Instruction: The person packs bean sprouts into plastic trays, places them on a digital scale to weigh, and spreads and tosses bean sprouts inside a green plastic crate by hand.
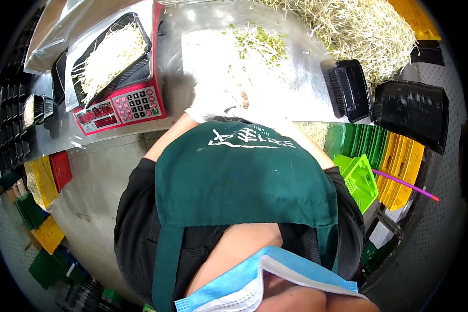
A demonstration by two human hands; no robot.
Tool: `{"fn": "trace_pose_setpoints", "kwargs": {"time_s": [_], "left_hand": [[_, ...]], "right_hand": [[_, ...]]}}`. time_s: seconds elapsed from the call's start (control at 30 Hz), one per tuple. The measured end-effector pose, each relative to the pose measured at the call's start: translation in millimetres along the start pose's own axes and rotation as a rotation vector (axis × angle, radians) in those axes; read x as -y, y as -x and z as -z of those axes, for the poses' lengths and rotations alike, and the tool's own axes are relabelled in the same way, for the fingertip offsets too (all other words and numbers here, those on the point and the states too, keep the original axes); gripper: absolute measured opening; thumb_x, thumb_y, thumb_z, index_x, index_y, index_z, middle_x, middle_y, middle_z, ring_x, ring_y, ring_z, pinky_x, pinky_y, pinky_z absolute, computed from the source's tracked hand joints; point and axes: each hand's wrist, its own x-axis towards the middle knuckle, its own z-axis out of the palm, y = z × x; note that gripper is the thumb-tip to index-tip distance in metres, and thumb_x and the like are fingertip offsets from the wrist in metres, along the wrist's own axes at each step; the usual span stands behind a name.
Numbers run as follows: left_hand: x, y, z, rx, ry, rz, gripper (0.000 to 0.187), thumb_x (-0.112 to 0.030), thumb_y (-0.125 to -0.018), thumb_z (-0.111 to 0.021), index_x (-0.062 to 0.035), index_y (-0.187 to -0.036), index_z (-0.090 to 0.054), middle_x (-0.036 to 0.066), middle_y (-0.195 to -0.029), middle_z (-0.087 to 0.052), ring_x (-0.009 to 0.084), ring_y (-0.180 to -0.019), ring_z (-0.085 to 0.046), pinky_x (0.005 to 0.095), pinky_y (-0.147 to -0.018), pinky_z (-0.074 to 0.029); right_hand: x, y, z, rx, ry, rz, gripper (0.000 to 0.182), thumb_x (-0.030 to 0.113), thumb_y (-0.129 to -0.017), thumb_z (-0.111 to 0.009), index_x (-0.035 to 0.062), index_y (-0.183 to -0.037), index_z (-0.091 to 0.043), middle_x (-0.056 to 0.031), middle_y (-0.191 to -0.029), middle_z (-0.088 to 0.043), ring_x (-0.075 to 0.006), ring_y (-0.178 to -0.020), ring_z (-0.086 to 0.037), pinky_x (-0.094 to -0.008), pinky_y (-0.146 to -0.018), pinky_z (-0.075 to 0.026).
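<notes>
My left hand [209,104], in a white glove, rests on the metal table [307,78] just in front of my green apron. Glare washes it out, so its fingers cannot be made out. My right hand [268,106] lies in the same bright patch beside it, its shape lost in the glare. Loose bean sprouts and green hulls [257,44] are scattered on the table just beyond both hands. A red scale [125,106] to the left carries a black tray of bean sprouts [112,54] inside a clear bag.
A big heap of bean sprouts [364,36] fills the table's far right. Empty black trays [351,88] [413,112] stand at the right edge. Green and yellow crates [395,161] sit below on the right, and more crates [41,182] on the floor at the left.
</notes>
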Motion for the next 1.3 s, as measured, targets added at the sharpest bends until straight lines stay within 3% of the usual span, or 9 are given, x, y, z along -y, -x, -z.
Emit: {"fn": "trace_pose_setpoints", "kwargs": {"time_s": [0.2,0.27,0.37,0.53,0.73,0.9,1.0,1.2,1.3], "left_hand": [[4.3,8.3,8.7,-0.155,-0.086,-0.224,0.048,-0.028,-0.076,-0.07,-0.0045,-0.116,-0.057,0.011,-0.102,-0.062,0.0293,-0.097,-0.058,0.0431,-0.09,-0.046],[16.4,20.7,2.2,-0.519,1.044,0.5,0.06,-0.028,-0.076,-0.07,-0.0015,-0.125,-0.048,0.017,-0.113,-0.057,0.0304,-0.107,-0.054,0.0448,-0.096,-0.042],[3.6,32.9,8.7,-0.192,-0.33,0.04,0.063,-0.031,-0.076,-0.07,-0.0013,-0.127,-0.046,0.018,-0.116,-0.054,0.0318,-0.109,-0.052,0.0457,-0.097,-0.039],[10.5,-9.1,-25.8,-0.107,-0.33,-0.144,0.069,-0.036,-0.075,-0.069,-0.001,-0.129,-0.044,0.02,-0.12,-0.05,0.0342,-0.113,-0.048,0.0473,-0.099,-0.036],[37.2,-34.4,-10.4,-0.248,0.026,0.031,0.075,-0.042,-0.075,-0.069,-0.0005,-0.132,-0.042,0.023,-0.125,-0.045,0.037,-0.118,-0.042,0.0492,-0.102,-0.031],[3.5,17.6,14.7,-0.074,-0.867,-0.09,0.083,-0.047,-0.073,-0.069,0.0004,-0.135,-0.039,0.027,-0.131,-0.038,0.0422,-0.123,-0.035,0.0524,-0.106,-0.024],[6.5,5.7,9.8,-0.074,-0.856,0.022,0.09,-0.051,-0.068,-0.07,0.0017,-0.135,-0.039,0.029,-0.136,-0.032,0.0454,-0.125,-0.029,0.0548,-0.106,-0.02],[14.6,-112.0,20.8,-0.255,-0.852,0.312,0.072,-0.044,-0.08,-0.061,0.0026,-0.131,-0.039,0.03,-0.131,-0.037,0.0434,-0.118,-0.038,0.0491,-0.104,-0.028],[46.6,-122.7,-17.0,-0.311,-0.668,-0.081,0.066,-0.042,-0.079,-0.061,0.0028,-0.124,-0.044,0.026,-0.118,-0.047,0.0393,-0.108,-0.046,0.0465,-0.095,-0.035]], "right_hand": [[-29.0,-7.9,4.2,-0.001,-0.454,-0.198,0.051,0.024,-0.081,-0.066,0.0028,-0.126,-0.053,-0.0128,-0.114,-0.062,-0.0213,-0.1,-0.059,-0.0323,-0.088,-0.047],[-29.6,-4.3,41.0,-0.123,-0.888,-0.283,0.053,0.023,-0.08,-0.068,-0.0026,-0.124,-0.052,-0.014,-0.112,-0.062,-0.0214,-0.099,-0.06,-0.0332,-0.088,-0.048],[-53.1,11.4,107.3,-0.367,-0.914,-0.157,0.055,0.018,-0.08,-0.068,-0.0092,-0.124,-0.049,-0.016,-0.116,-0.061,-0.0224,-0.1,-0.061,-0.0351,-0.087,-0.049],[-79.3,60.1,193.1,-0.771,-0.796,-0.308,0.047,0.008,-0.083,-0.062,-0.009,-0.125,-0.049,-0.0183,-0.123,-0.057,-0.0229,-0.107,-0.058,-0.0333,-0.091,-0.048],[-121.9,84.1,177.5,-0.296,0.312,-0.386,0.07,0.02,-0.069,-0.076,-0.0005,-0.13,-0.048,-0.023,-0.127,-0.053,-0.0314,-0.12,-0.051,-0.0356,-0.101,-0.038],[-71.0,74.3,91.4,-0.212,-0.52,-0.235,0.064,0.02,-0.077,-0.071,-0.0026,-0.131,-0.046,-0.0188,-0.137,-0.044,-0.0292,-0.129,-0.041,-0.0393,-0.108,-0.031],[-101.3,54.6,45.6,-0.25,0.192,-0.314,0.08,0.038,-0.08,-0.066,-0.0021,-0.14,-0.032,-0.0234,-0.141,-0.037,-0.0349,-0.13,-0.038,-0.0425,-0.108,-0.028],[-115.9,-90.5,-2.6,-0.204,-0.08,-0.012,0.072,0.043,-0.082,-0.062,0.0054,-0.139,-0.037,-0.0198,-0.139,-0.041,-0.0338,-0.13,-0.038,-0.0405,-0.109,-0.027],[-110.1,-128.9,-45.3,0.013,-0.072,0.041,0.062,0.042,-0.083,-0.06,0.0106,-0.135,-0.045,-0.0148,-0.135,-0.048,-0.0325,-0.123,-0.044,-0.0419,-0.104,-0.032]]}}
